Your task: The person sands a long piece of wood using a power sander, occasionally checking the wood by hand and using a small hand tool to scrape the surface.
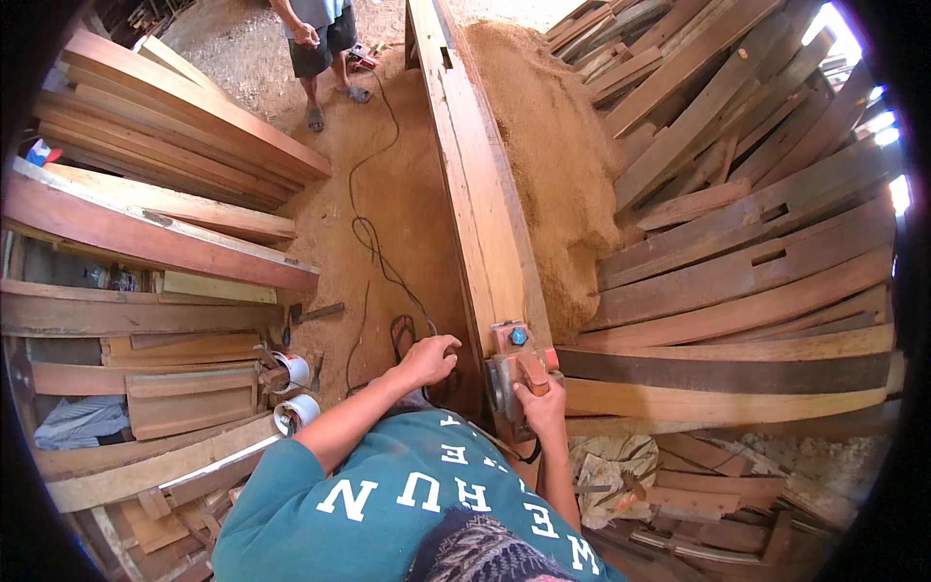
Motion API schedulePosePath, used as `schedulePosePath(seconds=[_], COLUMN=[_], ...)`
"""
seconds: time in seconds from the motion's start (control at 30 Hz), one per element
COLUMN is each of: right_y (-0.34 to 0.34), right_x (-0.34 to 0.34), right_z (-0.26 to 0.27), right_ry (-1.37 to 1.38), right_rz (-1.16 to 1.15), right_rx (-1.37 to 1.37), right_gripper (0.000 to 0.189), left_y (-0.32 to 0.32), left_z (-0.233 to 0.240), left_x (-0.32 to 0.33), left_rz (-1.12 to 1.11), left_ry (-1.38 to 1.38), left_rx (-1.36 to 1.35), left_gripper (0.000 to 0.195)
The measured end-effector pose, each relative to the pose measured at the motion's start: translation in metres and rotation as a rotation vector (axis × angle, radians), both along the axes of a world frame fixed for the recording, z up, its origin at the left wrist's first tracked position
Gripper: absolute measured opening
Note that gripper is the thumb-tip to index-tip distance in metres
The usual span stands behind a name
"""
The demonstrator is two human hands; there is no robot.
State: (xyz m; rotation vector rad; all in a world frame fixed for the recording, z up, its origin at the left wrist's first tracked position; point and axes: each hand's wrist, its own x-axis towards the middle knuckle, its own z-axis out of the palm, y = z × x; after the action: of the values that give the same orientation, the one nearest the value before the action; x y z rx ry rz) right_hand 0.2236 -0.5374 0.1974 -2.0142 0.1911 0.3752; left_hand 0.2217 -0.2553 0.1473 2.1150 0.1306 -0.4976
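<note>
My right hand (544,407) grips the rear handle of a handheld electric planer (512,364) with a blue front knob. The planer sits on the near end of a long wooden beam (486,182), which has a rectangular mortise near its far end and a crack along its face. My left hand (430,361) is just left of the planer and the beam, its fingers partly curled. A black power cord (393,273) runs along the ground up to this hand. Whether the fingers hold the cord is hard to see.
Sawdust (545,145) is heaped along the beam's right side. Timber boards (742,247) lean on the right, some mortised. More planks (182,211) lie left, near two white buckets (297,415) and a hammer-like tool (320,313). Another person (320,51) stands ahead beside a red power tool (361,58).
</note>
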Motion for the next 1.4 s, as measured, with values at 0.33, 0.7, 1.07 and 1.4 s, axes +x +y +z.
schedulePosePath(seconds=[0.33,0.7,1.07,1.4], right_y=[-0.005,-0.012,0.001,0.011], right_x=[-0.02,-0.002,-0.026,-0.017], right_z=[-0.023,0.013,-0.036,-0.042], right_ry=[0.071,-0.057,0.055,0.015], right_rz=[-0.032,-0.051,-0.025,-0.02], right_rx=[0.013,-0.109,-0.044,-0.032], right_gripper=[0.03,0.024,0.025,0.021], left_y=[0.027,0.043,0.023,0.004], left_z=[0.015,0.001,0.023,0.027], left_x=[-0.001,-0.02,0.008,0.034], left_rz=[0.018,0.123,0.024,-0.067], left_ry=[0.083,-0.09,-0.006,-0.028], left_rx=[0.061,0.031,0.013,0.073], left_gripper=[0.036,0.034,0.035,0.035])
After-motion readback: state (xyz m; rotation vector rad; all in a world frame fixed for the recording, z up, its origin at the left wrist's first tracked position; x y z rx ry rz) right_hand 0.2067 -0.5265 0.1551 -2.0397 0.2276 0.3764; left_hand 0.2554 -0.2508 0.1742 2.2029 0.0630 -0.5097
